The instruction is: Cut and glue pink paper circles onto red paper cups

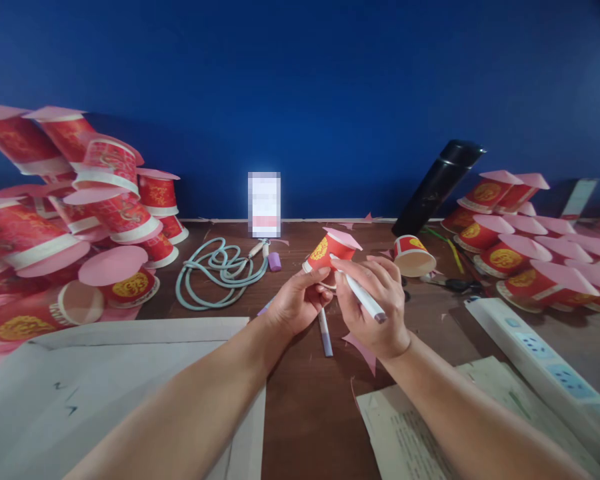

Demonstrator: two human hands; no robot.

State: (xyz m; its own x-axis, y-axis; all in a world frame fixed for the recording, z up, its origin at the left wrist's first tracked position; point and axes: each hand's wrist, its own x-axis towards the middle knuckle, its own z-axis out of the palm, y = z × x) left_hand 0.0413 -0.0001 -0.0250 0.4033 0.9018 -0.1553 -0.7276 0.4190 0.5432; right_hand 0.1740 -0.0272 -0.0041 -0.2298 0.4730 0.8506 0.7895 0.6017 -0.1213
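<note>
In the middle of the head view, my left hand [300,300] grips a red paper cup [337,247] with a gold emblem, tilted and upside down. A pink paper disc [344,238] covers its upper end. My right hand [377,300] holds a white marker pen [363,297], its tip at the side of the cup. Below my hands a second pen [325,333] lies on the brown table, close to a pink paper scrap [363,353]. To the right, another red cup [414,256] lies on its side, its opening facing me.
Stacks of pink-topped red cups stand at left [110,167] and right [510,253]. A coiled cable [220,273], purple cap [275,261] and black bottle [435,187] lie toward the back. Nearer are a white board [130,393], papers [400,427] and a power strip [540,353].
</note>
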